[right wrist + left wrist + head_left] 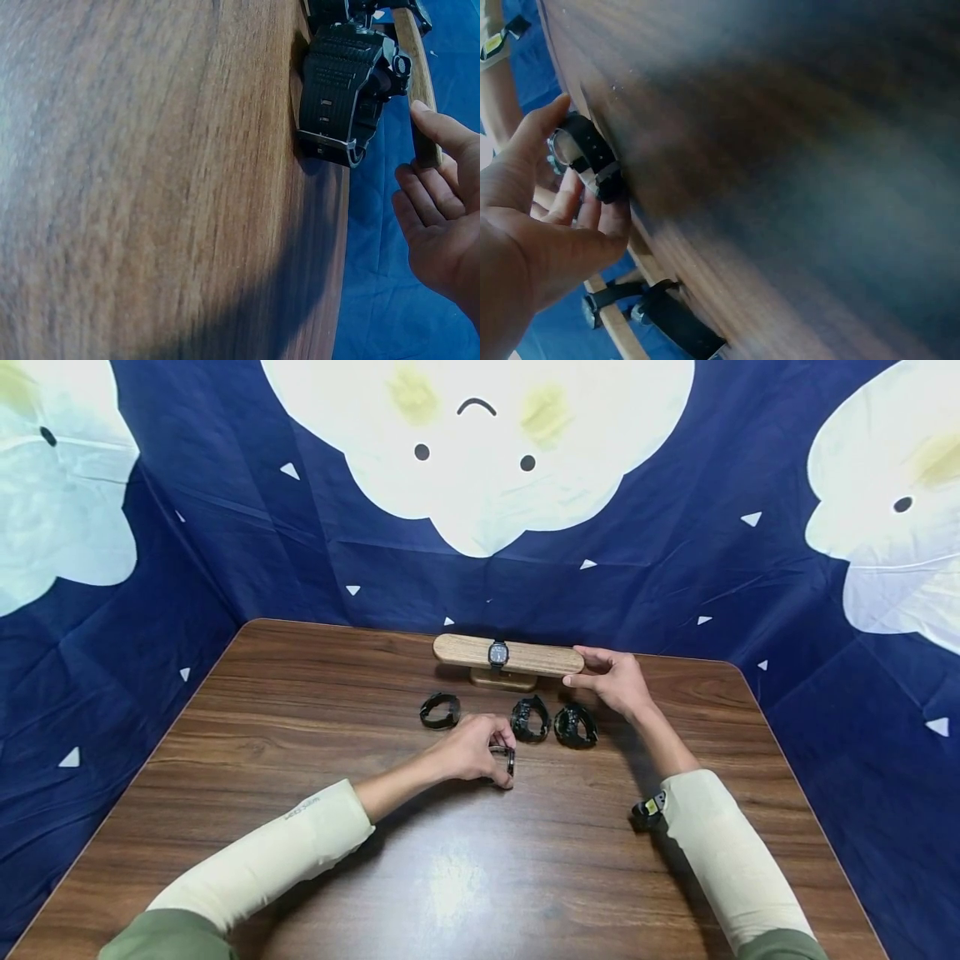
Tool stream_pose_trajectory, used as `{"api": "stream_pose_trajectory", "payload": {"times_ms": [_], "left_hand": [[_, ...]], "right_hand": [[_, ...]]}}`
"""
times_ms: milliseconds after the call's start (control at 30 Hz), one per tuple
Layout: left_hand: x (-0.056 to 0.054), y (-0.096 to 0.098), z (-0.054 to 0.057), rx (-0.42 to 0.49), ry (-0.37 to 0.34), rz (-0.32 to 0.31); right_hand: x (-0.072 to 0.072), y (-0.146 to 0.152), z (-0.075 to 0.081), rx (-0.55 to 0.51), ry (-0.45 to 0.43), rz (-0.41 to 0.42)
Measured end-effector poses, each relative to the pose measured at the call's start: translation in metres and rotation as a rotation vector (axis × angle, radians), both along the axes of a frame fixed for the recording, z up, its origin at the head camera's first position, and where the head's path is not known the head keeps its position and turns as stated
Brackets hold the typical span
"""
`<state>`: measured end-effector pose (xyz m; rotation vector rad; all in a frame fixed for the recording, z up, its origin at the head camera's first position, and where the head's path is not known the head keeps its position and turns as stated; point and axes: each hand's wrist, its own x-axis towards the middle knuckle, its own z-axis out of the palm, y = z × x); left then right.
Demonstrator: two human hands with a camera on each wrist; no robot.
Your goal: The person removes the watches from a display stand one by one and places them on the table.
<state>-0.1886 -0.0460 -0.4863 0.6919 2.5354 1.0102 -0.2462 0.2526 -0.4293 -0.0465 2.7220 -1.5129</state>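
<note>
My left hand (474, 748) pinches a black-strapped wristwatch (592, 154) between thumb and fingers, low over the table; its strap is closed in a loop. With thumb and fingers, my right hand (615, 681) grips the right end of a wooden watch stand (540, 658). Around that stand's bar, left of its middle, sits a watch with a dark face (498, 653). In front of the stand lie a thin black watch (440, 711) and two chunky black watches, one left (531, 719) and one right (575, 726). The right wrist view shows a chunky watch's ribbed strap (337, 90) up close.
The brown wood-grain table (300, 710) has a blue cloth backdrop (240, 527) with white clouds behind it and at its sides. A small black device (647, 812) with a yellow mark is at the right sleeve's cuff.
</note>
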Motion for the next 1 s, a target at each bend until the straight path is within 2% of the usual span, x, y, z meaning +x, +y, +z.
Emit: {"api": "stream_pose_trajectory", "payload": {"times_ms": [133, 200, 233, 300, 367, 567, 800, 1000], "left_hand": [[0.003, -0.003, 0.005, 0.057, -0.019, -0.004], [0.008, -0.005, 0.015, 0.088, -0.046, 0.001], [0.011, -0.005, 0.020, 0.107, -0.067, 0.008], [0.014, -0.006, 0.024, 0.143, -0.101, 0.022], [0.017, -0.006, 0.032, 0.178, -0.168, 0.047], [0.016, -0.007, 0.034, 0.236, -0.263, 0.085], [0.017, -0.010, 0.039, 0.285, -0.292, 0.102], [0.015, -0.014, 0.046, 0.312, -0.246, 0.117]], "right_hand": [[0.000, 0.000, 0.000, 0.000, -0.005, 0.003], [0.000, 0.001, 0.000, 0.006, -0.004, 0.003], [0.000, 0.001, 0.000, 0.009, -0.004, 0.003], [0.000, 0.001, 0.000, 0.014, -0.003, 0.000], [0.001, 0.000, 0.000, 0.014, -0.004, -0.001], [0.002, 0.000, 0.001, 0.021, -0.007, -0.001], [0.003, 0.000, 0.001, 0.022, -0.010, 0.001], [0.002, 0.000, 0.000, 0.011, -0.006, 0.009]]}}
